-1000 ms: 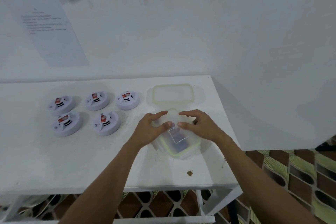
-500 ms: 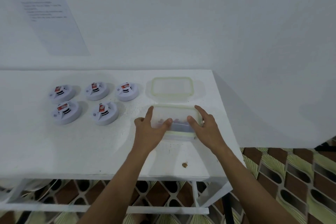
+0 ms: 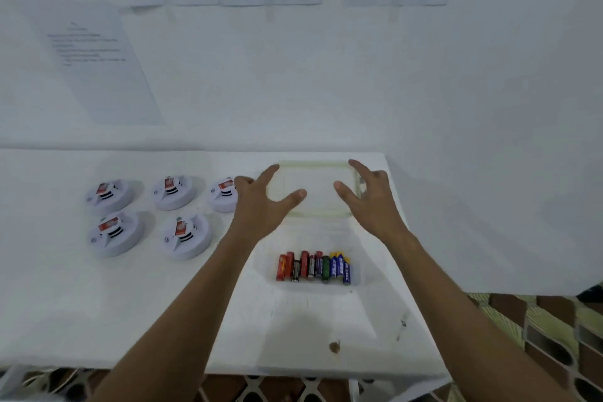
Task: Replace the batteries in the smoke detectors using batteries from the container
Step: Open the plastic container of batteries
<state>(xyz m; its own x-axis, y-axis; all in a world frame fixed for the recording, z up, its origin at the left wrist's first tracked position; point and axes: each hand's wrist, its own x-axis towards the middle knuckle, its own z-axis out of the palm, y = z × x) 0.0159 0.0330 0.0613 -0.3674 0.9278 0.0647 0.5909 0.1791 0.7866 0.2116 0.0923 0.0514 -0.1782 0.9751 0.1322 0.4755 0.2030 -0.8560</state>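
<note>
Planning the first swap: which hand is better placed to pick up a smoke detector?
Left. The open left hand hovers beside the round white smoke detectors; the right hand is farther away.

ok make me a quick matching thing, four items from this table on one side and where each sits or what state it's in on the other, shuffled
Items:
1. batteries
2. smoke detectors
3. lid
4. left hand

Places or states:
A. lying flat by the wall, behind the container
B. five in two rows on the table's left part
C. open, fingers spread, holding nothing
D. side by side inside the clear container

Pairs: 1-D, 2-B, 3-A, 4-C
</note>
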